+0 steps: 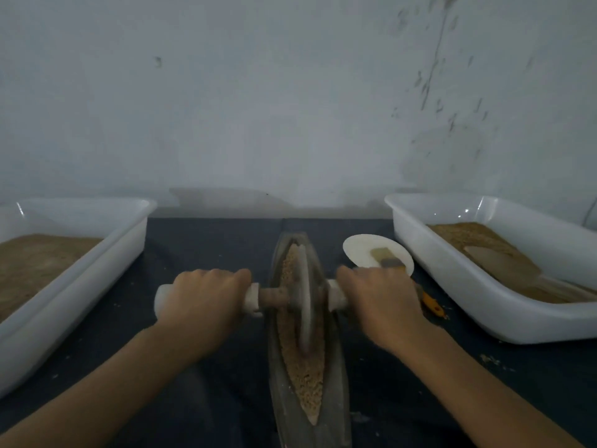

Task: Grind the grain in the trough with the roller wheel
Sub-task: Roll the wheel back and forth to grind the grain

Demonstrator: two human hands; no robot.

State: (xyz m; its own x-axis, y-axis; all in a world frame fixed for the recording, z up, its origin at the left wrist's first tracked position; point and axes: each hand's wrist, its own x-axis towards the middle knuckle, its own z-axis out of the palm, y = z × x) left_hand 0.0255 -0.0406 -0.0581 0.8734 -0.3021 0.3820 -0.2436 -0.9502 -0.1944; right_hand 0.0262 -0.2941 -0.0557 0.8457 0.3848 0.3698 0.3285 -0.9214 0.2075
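Blurred grey stone roller wheel (303,299) upright in long boat-shaped trough (336,376); right white handle mostly hidden. Left hand (206,295), right hand (376,299) curled round handles, palms down.

From my end both arms reach forward, bare forearms angling in toward the middle. Left hand (203,295) has its fingers curled down in a closed grip, knuckles up, and right hand (378,302) mirrors it.

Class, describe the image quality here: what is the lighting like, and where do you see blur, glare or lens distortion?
Head view: dim, flat light; roller wheel and right hand motion-blurred; small glare spots on the right tray; wide-angle lens bows the trough.
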